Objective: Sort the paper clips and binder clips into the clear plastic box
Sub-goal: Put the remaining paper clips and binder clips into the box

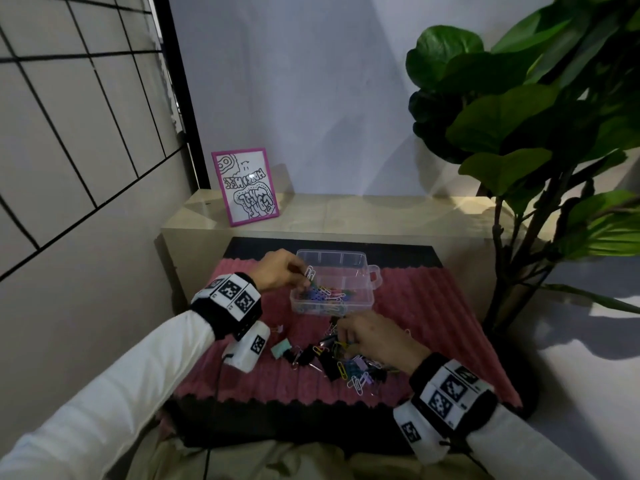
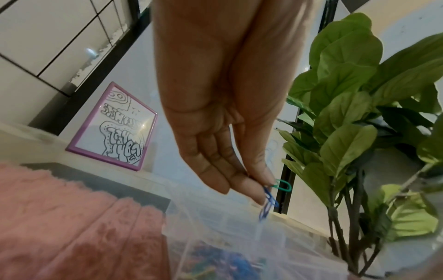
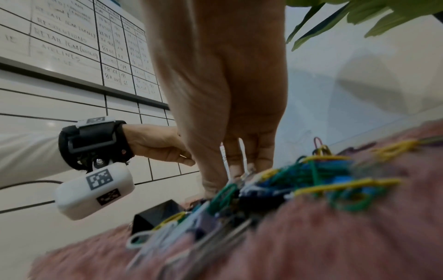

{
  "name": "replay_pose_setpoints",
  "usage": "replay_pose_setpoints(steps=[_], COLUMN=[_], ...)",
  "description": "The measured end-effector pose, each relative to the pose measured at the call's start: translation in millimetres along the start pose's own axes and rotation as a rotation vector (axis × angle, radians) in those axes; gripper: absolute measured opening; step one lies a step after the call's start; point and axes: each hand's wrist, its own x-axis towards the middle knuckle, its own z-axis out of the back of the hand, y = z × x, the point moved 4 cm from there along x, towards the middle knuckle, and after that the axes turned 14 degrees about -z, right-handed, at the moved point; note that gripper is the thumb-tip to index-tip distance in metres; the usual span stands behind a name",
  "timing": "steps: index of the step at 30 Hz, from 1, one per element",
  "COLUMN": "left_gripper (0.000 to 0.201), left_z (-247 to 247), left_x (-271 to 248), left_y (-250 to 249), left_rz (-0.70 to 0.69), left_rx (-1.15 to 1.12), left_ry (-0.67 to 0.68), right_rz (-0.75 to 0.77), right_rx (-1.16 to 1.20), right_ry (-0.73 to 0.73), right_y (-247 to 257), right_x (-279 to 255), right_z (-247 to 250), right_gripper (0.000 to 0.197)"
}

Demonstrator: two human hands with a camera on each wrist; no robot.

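Head view: high, looking down at the pink mat (image 1: 433, 306). Wrist views: close, low, along the fingers; all share the mat.

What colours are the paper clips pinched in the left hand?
Blue and green paper clips in the left hand, clearest in the left wrist view.

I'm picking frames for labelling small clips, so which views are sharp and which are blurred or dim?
Head view: dim but mostly sharp, wide-angle bending at the edges; the pile of clips reads small. Left wrist view: brightest, left hand sharp, the clear plastic box below smeared. Right wrist view: dark, the near clips and pink mat heavily blurred.
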Motion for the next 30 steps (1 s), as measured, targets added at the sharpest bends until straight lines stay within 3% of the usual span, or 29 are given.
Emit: replay_pose_setpoints(steps=[5, 9, 13, 16, 19, 24, 27, 30], left_gripper=[0.021, 0.042, 0.047, 0.04, 0.028, 0.022, 0.025, 0.031], left_z=[-2.6, -11.2, -8.1, -8.2, -19.5, -44.5, -58.6, -72.3], left_x=[7.3, 2.7, -8.6, -30.9, -56.3, -73.6, -73.2, -66.2], left_y=[-1.7, 0.8, -2.4, -12.8, -13.1, -10.1, -19.4, -30.9], left_rz=[-0.017, -0.072, -0.1, -0.131, -0.112, -0.165, -0.273, -0.338], left_rx=[0.198, 0.222, 0.235, 0.149, 0.095, 0.024, -0.003, 0.065], left_ry=[0.081, 0.149, 0.028, -0.069, -0.079, 0.019, 0.083, 0.188], right_rz=[-0.065, -0.124, -0.11, -0.106, -0.098, -0.138, -0.145, -0.169], right_rx=[0.361, 0.607, 0.791, 0.847, 0.896, 0.865, 0.714, 0.45], right_ry=[0.028, 0.029, 0.064, 0.082, 0.103, -0.065, -0.128, -0.118], right_y=[-13.9, -23.1, -24.2, -22.0, -14.3, -1.5, 10.2, 19.3], right_x=[4.1, 3.8, 3.4, 5.6, 14.5, 48.6, 64.9, 72.7], right_z=[12.5, 19.3, 25.4, 34.5, 46.7, 66.0, 64.3, 56.0], right_gripper=[0.006, 0.01, 0.012, 0.006, 0.005, 0.012, 0.007, 0.02])
